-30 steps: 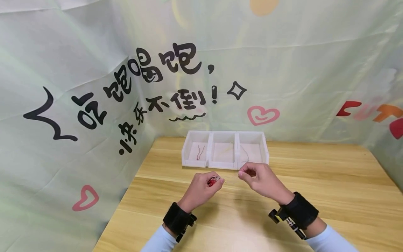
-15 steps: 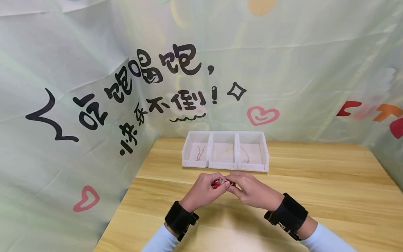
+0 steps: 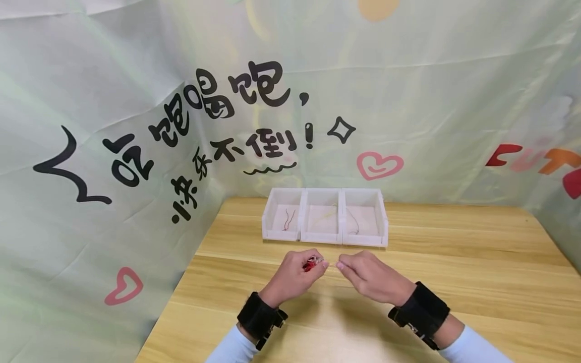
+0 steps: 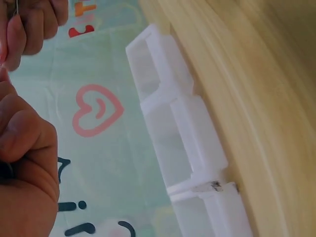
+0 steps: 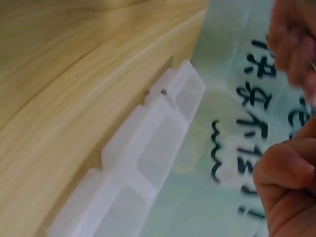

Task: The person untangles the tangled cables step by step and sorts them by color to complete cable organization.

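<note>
In the head view my left hand [image 3: 294, 276] grips a tangled bundle of thin red and white strands [image 3: 310, 263], part of it hidden inside the fingers. Right across from it, my right hand [image 3: 374, 277] has thumb and index finger pinched together. A short pale yellow strand [image 3: 333, 264] spans the small gap between both sets of fingertips. Both wrist views catch the hands only at the edge: the left hand [image 4: 27, 163] lies at the left of its view, and the right hand [image 5: 291, 182] at the right of its own.
Three joined white bins [image 3: 321, 237] stand on the wooden table [image 3: 454, 262] beyond the hands. Thin red strands [image 3: 288, 220] lie in the left bin, a yellow strand [image 3: 323, 216] in the middle one, a dark strand [image 3: 354, 223] in the right one. A printed cloth [image 3: 454, 111] hangs behind.
My right hand came down from beside the right bin to the bundle in my left hand, then drew slightly right, with the yellow strand now showing between them. The left hand stayed nearly still.
</note>
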`<state>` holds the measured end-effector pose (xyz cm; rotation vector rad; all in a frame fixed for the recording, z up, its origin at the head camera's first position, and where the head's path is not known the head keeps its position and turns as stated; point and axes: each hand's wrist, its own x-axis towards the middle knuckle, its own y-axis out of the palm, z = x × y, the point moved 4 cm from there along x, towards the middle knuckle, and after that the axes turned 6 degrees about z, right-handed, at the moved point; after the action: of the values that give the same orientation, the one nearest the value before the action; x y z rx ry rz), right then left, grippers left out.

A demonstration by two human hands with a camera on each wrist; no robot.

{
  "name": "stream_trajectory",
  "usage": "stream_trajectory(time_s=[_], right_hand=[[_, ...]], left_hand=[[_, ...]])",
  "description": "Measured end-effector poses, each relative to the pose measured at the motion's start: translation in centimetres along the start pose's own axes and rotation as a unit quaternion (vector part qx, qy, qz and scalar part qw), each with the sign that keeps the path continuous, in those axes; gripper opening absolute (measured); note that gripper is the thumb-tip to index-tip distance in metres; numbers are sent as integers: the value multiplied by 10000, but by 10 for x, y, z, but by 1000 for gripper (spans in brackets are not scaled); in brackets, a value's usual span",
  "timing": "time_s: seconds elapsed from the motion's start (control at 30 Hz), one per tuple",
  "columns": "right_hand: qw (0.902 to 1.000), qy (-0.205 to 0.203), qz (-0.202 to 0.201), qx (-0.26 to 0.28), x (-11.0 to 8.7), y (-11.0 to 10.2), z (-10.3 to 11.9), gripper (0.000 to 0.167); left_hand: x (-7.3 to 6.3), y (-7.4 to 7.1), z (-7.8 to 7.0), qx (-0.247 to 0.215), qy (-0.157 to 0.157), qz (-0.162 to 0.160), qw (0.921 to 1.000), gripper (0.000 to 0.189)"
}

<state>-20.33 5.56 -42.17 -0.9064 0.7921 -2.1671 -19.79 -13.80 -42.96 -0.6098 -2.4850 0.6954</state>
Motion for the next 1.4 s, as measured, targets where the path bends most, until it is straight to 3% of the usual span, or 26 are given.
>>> stream_trajectory(time_s=[0.2, 0.5, 0.73, 0.87, 1.13, 1.4], right_hand=[[9927, 536, -1058, 222, -17, -33, -16, 44], [9834, 848, -1604, -83, -25, -50, -29, 41], [9741, 1321, -1819, -228, -22, -59, -45, 27], [9696, 1487, -1927, -241, -16, -65, -53, 21], [9596, 1975, -1978, -310, 3, -73, -80, 24], [9502, 2756, -1413, -346, 24, -79, -114, 29]], left_hand=[[-10, -17, 10, -211, -477, -726, 9960, 26], [-12, -14, 9, -352, -769, -624, 9945, 21], [-11, -18, -18, -455, -739, -672, 9940, 18], [-11, -17, -20, -404, -777, -656, 9940, 17], [-11, -10, 8, -336, -1002, -549, 9929, 17], [-13, -9, 17, -338, -946, -501, 9937, 19]])
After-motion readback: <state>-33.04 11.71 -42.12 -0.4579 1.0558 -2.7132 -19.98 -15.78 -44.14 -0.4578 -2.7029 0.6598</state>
